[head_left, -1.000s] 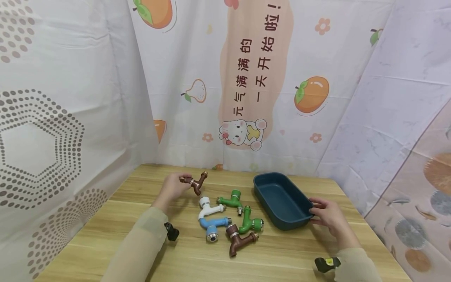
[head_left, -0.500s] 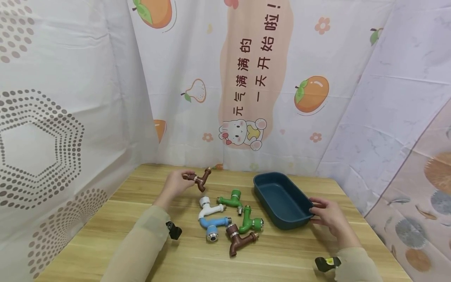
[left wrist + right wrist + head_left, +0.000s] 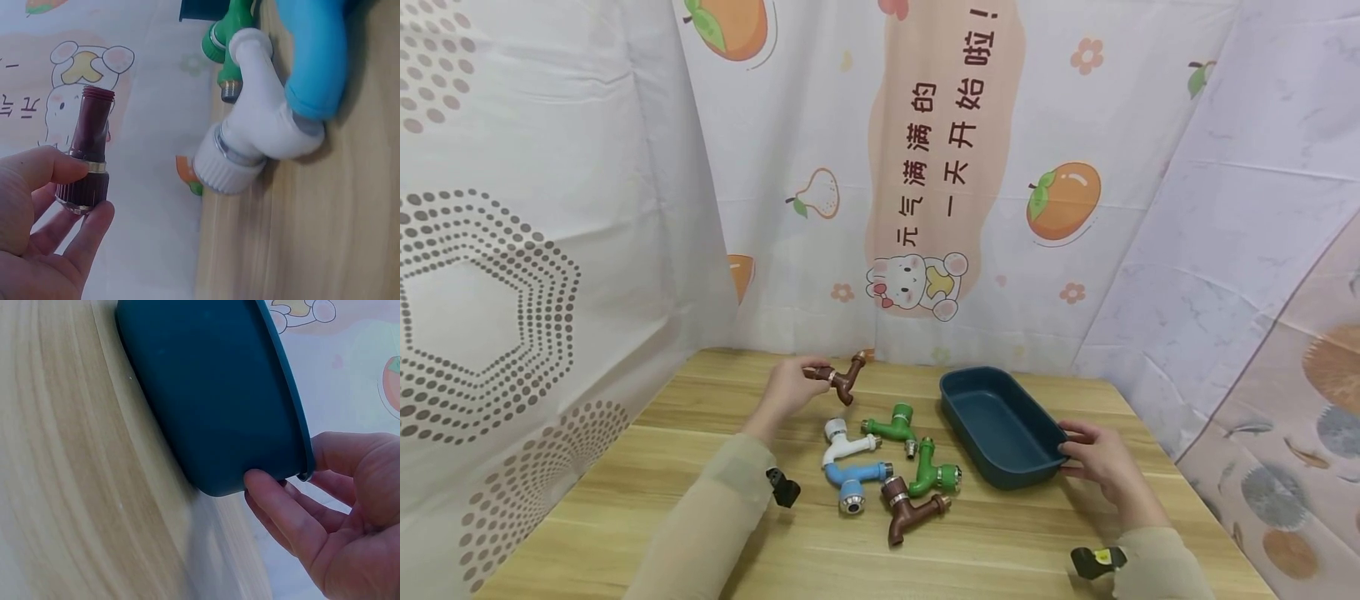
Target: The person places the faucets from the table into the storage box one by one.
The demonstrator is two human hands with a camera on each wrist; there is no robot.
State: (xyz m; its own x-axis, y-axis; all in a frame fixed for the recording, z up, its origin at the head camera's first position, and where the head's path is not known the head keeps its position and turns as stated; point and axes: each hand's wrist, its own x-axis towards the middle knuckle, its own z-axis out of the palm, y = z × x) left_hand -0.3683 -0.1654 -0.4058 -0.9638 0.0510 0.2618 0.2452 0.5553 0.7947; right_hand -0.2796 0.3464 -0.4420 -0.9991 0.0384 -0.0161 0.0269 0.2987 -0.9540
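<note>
My left hand (image 3: 793,387) pinches the ribbed knob of a brown faucet (image 3: 847,382) above the table's far left part, its threaded end pointing up and right. The left wrist view shows thumb and fingers round this knob. My right hand (image 3: 1093,454) holds the near right end of a dark blue basin (image 3: 966,440), fingers at the rim and against the outer wall. Between the hands lie a white faucet (image 3: 842,446), a blue faucet (image 3: 856,475), two green faucets (image 3: 891,429) and a second brown faucet (image 3: 910,515).
The wooden table (image 3: 820,567) ends at a printed curtain (image 3: 820,275) at the back. More curtains hang at both sides. A black wrist camera (image 3: 784,487) sits by the left sleeve, another black camera (image 3: 1096,562) by the right.
My left hand has moved right and slightly away with the brown faucet in its fingers. The right hand, the basin and the lying faucets stay in place.
</note>
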